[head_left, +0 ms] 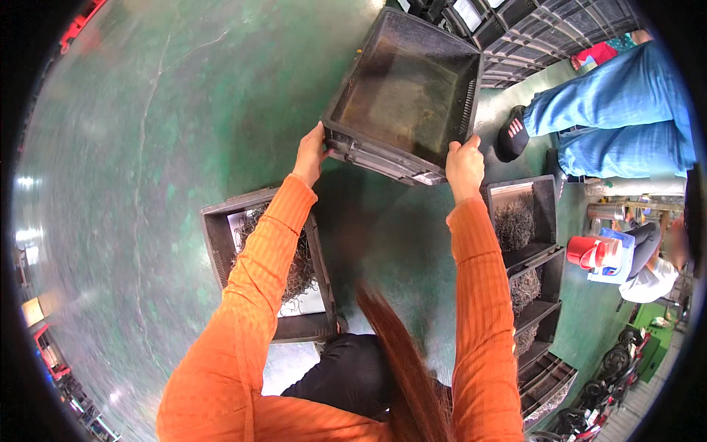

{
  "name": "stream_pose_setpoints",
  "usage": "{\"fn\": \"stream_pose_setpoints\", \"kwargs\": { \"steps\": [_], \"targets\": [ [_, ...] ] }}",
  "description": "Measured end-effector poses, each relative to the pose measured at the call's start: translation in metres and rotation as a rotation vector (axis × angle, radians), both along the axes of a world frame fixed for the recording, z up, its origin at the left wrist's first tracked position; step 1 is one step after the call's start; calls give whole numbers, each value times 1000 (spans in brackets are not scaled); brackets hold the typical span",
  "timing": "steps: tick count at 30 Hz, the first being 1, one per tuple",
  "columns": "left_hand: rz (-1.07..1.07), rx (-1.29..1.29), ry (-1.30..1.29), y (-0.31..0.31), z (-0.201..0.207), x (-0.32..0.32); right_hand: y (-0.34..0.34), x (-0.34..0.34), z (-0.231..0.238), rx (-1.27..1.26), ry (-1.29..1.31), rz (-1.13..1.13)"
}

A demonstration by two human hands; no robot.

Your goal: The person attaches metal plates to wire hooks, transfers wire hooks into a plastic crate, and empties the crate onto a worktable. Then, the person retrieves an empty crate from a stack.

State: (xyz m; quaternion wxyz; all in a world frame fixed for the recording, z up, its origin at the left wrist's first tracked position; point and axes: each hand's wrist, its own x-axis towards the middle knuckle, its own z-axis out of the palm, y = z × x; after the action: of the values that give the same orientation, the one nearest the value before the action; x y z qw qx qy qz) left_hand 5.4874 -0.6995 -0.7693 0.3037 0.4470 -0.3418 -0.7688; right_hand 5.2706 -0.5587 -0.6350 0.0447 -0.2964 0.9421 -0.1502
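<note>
A black plastic crate (398, 92), its inside stained brown and with nothing in it, is held out in front of me. My left hand (310, 154) is closed round its near left corner. At the near right corner my right hand (465, 169) grips the rim, thumb on top. Below my left forearm lies a second black crate (322, 295) with a tangle of dark, thin curled strips (300, 271) on white lining. To the right of my right forearm, a row of black crates (546, 254) holds more such strips (514, 223).
Large black slatted crates (530, 48) stand at the far right. Beside them is a person in blue jeans (604, 103) and dark shoes. Farther right, a red bucket (583, 252) is near a seated person (652, 280). Green floor (96, 184) spreads on the left.
</note>
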Motion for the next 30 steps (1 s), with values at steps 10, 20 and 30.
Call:
{"fn": "stream_pose_setpoints", "kwargs": {
  "steps": [10,20,30],
  "targets": [
    [257,77,126,32,18,-37,-15,-29,8,37,0,45],
    [78,-95,-22,9,-4,-21,-9,3,22,-197,126,83],
    [93,-626,-1043,69,59,265,162,190,-64,-109,-1145,367]
  ]
}}
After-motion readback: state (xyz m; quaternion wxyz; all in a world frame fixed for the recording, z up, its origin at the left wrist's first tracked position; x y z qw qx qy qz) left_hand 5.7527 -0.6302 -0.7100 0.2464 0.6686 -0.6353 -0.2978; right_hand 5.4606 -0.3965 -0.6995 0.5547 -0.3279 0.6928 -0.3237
